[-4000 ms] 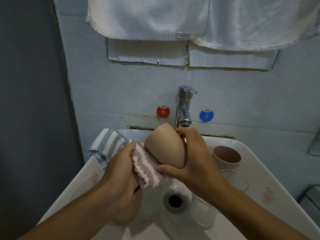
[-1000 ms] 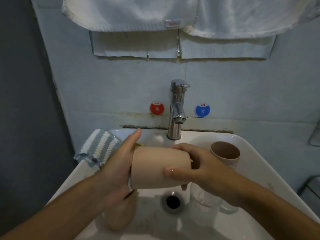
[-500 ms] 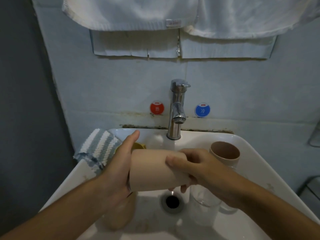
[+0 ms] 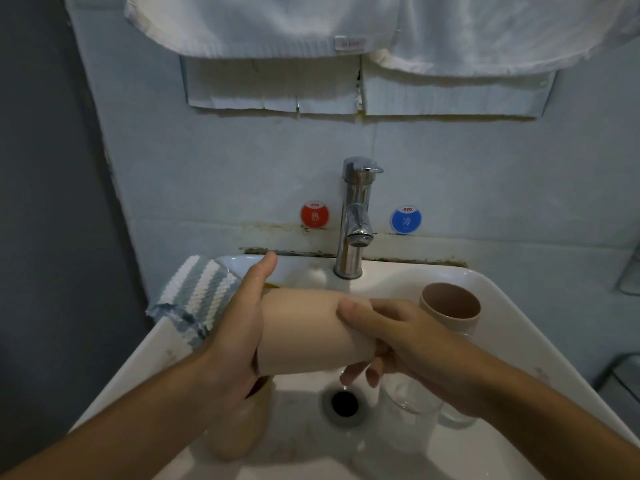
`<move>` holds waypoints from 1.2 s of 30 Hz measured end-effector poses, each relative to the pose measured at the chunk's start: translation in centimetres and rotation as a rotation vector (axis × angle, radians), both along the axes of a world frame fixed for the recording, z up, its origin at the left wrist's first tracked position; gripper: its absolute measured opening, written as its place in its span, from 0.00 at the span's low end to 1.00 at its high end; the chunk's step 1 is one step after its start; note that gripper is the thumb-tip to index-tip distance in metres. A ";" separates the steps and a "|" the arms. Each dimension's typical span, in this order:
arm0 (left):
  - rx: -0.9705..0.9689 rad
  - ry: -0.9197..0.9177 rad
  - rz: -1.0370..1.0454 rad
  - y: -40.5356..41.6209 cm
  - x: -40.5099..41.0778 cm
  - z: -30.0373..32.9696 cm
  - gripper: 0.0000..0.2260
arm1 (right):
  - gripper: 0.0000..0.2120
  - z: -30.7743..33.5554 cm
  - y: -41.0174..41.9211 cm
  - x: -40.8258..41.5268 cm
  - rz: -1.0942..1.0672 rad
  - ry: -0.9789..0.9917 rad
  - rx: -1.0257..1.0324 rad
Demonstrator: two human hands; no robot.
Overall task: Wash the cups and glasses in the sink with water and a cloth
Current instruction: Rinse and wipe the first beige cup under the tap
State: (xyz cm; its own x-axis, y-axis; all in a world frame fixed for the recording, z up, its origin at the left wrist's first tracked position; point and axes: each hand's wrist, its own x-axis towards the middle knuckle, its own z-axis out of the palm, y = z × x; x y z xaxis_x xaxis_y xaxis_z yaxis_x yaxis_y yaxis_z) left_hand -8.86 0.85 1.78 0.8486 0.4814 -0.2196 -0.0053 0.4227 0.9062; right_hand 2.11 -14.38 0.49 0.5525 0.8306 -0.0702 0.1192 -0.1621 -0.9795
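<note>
Beige cup [image 4: 304, 332] lying sideways over sink [image 4: 502, 306], both hands' fingers [image 4: 356, 306] clamped on it; which end is open unclear

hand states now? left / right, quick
Left hand: holds the open end of the beige cup, thumb raised; whether its fingers curl round the cup cannot be told.
Right hand: grips the cup's base end.

Three beige cups: one held [image 4: 304, 332], one at 3 o'clock [image 4: 450, 306], one at 7 o'clock [image 4: 239, 431]. One clear glass [image 4: 408, 414]. One striped cloth [image 4: 197, 296]. Two white towels [image 4: 263, 22] at 12 o'clock. One tap [image 4: 356, 216]. Two round stickers: one red [image 4: 314, 214], one blue [image 4: 406, 220].
</note>
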 end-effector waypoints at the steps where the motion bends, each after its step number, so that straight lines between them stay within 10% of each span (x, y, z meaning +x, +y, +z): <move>1: -0.010 -0.004 -0.011 0.1 -0.1 0.0 0.27 | 0.20 0.1 0.0 -0.1 -0.002 -0.011 0.017; 36: 0.001 -0.055 0.040 0.4 0.0 -0.3 0.23 | 0.23 0.2 0.0 -0.1 -0.023 0.005 0.081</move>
